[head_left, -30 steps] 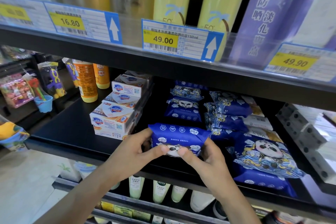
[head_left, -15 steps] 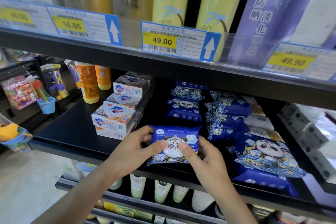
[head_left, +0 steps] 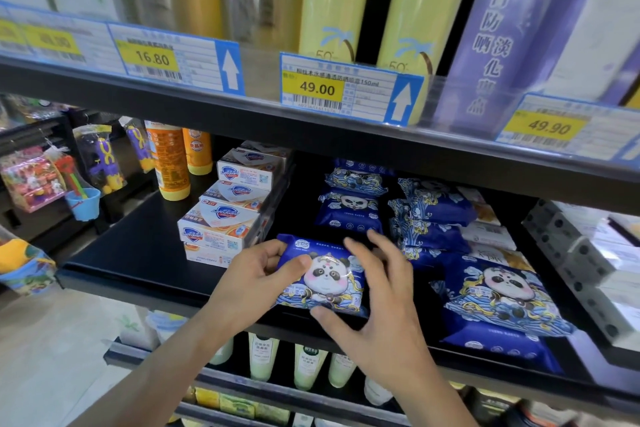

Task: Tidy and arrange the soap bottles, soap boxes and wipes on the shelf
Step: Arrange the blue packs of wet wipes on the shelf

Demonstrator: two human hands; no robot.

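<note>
Head view, looking down onto a black shop shelf (head_left: 138, 253): a blue panda-print wipes pack (head_left: 322, 279) lies face up at the front edge of the shelf, between the two hands. The left hand (head_left: 249, 282) grips the pack's left end, thumb curled over the top face and fingers wrapped round its edge. The right hand (head_left: 384, 298) rests on the pack's right side with fingers spread and nearly straight, the thumb against the pack's near edge. Behind this pack, two more small panda wipes packs (head_left: 349, 210) lie in a column running to the back of the shelf. To the right is a second column of blue wipes packs (head_left: 436, 208), and in front of them a larger panda wipes pack (head_left: 498, 291) lying flat near the shelf front. Left of the held pack, just beside it, stand stacked Safeguard soap boxes (head_left: 221, 222) in a row going back. Further left and to the rear stand two orange soap bottles (head_left: 169, 163), upright. On the rail of the shelf above hang price tags, among them 16.80 (head_left: 152, 57), 49.00 (head_left: 317, 88) and 49.90 (head_left: 549, 128).
</note>
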